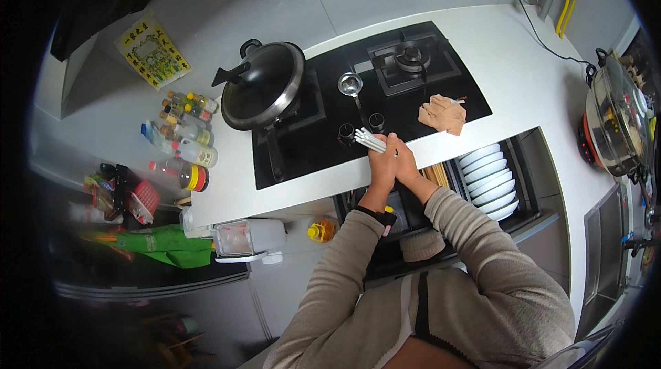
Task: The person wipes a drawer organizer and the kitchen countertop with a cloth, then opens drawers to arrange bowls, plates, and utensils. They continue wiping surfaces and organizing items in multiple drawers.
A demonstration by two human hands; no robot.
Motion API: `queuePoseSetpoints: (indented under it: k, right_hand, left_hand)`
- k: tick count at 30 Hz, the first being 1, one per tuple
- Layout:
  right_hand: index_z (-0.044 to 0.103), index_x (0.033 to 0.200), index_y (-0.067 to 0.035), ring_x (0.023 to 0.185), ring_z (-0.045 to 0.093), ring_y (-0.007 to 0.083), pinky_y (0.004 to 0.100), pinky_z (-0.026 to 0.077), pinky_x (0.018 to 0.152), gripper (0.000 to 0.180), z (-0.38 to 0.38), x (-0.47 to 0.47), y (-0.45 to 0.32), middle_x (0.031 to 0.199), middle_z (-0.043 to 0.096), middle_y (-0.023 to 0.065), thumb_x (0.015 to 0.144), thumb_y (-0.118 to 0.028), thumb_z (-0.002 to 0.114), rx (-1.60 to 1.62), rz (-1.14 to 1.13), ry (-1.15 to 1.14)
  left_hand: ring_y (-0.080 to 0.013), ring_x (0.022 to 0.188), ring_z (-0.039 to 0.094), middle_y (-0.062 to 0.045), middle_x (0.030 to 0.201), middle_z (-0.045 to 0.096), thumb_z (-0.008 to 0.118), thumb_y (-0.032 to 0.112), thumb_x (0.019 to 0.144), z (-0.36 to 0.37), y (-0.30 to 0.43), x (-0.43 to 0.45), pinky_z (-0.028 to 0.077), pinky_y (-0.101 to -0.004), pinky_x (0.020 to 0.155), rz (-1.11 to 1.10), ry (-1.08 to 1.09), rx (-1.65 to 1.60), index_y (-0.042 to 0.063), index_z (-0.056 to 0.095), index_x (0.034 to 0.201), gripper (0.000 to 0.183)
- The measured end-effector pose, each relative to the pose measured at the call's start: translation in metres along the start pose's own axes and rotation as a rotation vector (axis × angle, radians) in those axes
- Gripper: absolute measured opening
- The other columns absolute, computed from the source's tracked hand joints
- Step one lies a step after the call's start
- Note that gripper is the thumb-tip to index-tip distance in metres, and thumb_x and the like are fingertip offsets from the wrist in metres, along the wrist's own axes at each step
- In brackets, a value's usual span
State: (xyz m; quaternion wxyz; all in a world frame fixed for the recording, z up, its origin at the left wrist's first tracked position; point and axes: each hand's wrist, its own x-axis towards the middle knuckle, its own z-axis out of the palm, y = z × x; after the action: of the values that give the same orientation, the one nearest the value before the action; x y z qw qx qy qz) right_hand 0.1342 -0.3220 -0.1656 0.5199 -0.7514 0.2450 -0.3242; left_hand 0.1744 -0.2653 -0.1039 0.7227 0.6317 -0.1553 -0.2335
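Both hands are pressed together over the front edge of the counter, around a bundle of several thin pale sticks (370, 141) that look like chopsticks. My left hand (381, 165) closes round the bundle, whose ends stick out toward the cooktop. Against it, my right hand (406, 161) wraps the same bundle from the right side; its fingers are partly hidden. Below the hands is a pulled-out drawer with wooden chopsticks (437, 175) in one section. White bowls (488, 180) stand in a row in the drawer's rack, right of my forearm.
A lidded wok (266, 85) sits on the black gas cooktop (330, 149). A ladle (351, 85) and a tan cloth (443, 114) lie there too. Bottles (193, 136) line the counter's left end. At right are a glass-lidded pan (614, 116) and a sink (601, 250).
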Motion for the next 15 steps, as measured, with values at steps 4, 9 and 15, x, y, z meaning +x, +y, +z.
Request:
queuePoseSetpoints:
  k: [4,9,15]
  right_hand:
    - [0.060,0.105,-0.005,0.098,0.060,0.0404,0.0450,0.048,0.084,0.026,-0.001,-0.004,-0.004,0.101,0.064,0.0203,0.086,-0.023,0.064,-0.105,-0.052,-0.005]
    - [0.061,0.111,-0.006,0.098,0.062,0.0405,0.0448,0.050,0.083,0.031,-0.018,-0.016,-0.029,0.104,0.066,0.0206,0.086,-0.023,0.064,-0.200,-0.031,-0.196]
    - [0.052,0.125,-0.005,0.089,0.068,0.0377,0.0407,0.053,0.077,0.051,-0.064,-0.078,-0.059,0.101,0.068,0.0201,0.084,-0.024,0.074,-0.009,0.186,-0.557]
  left_hand:
    - [-0.0096,0.074,0.054,-0.001,0.080,0.055,0.055,0.028,0.100,0.002,0.010,0.001,0.046,-0.0272,0.070,-0.009,0.002,-0.079,0.008,0.050,0.086,0.024]
    - [-0.0099,0.067,0.048,0.000,0.071,0.049,0.050,0.035,0.102,-0.004,0.024,-0.013,0.042,-0.0278,0.065,-0.047,0.064,-0.130,0.010,0.048,0.077,0.035]
    - [-0.0124,0.058,0.042,0.000,0.066,0.040,0.048,0.043,0.101,-0.030,0.017,-0.051,0.044,-0.0299,0.059,-0.335,0.043,-0.429,0.010,0.042,0.078,0.040]
